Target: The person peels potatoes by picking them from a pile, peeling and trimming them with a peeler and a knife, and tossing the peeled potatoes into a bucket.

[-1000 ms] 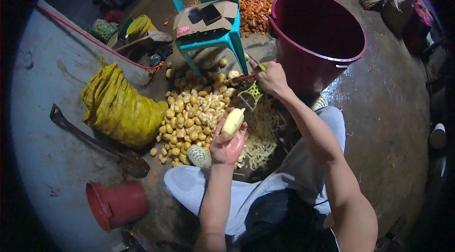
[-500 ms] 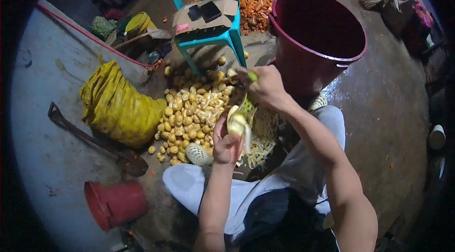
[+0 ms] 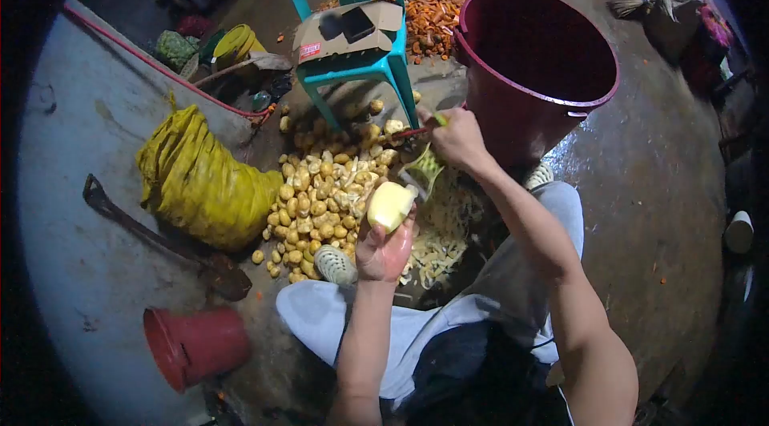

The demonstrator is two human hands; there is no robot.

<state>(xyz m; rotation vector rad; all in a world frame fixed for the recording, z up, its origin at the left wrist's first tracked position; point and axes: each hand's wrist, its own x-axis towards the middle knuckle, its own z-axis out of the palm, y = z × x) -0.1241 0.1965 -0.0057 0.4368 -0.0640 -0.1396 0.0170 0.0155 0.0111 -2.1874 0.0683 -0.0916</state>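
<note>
My left hand [image 3: 386,251], palm up, has its fingers curled round a peeled potato [image 3: 390,207] with pale yellow flesh. Just above and to the right, my right hand [image 3: 455,138] grips a green peeler [image 3: 427,167]. Its wide head hangs close to the potato's upper right side; whether they touch I cannot tell. Below the hands, thin peelings [image 3: 436,246] cover the floor. A heap of potatoes [image 3: 320,198], some brown-skinned and some pale, lies to the left of them.
A large maroon tub [image 3: 513,98] stands beyond my right hand. A teal chair [image 3: 352,66] holds a cardboard piece with dark objects; orange peelings [image 3: 436,6] lie behind it. To the left are a yellow sack [image 3: 204,178], a shovel [image 3: 152,234] and a red bucket [image 3: 204,343].
The peeler has come off the potato, up and to the right. My left hand has turned the potato, so a broad peeled side now shows. A strip of peel hanging there is gone.
</note>
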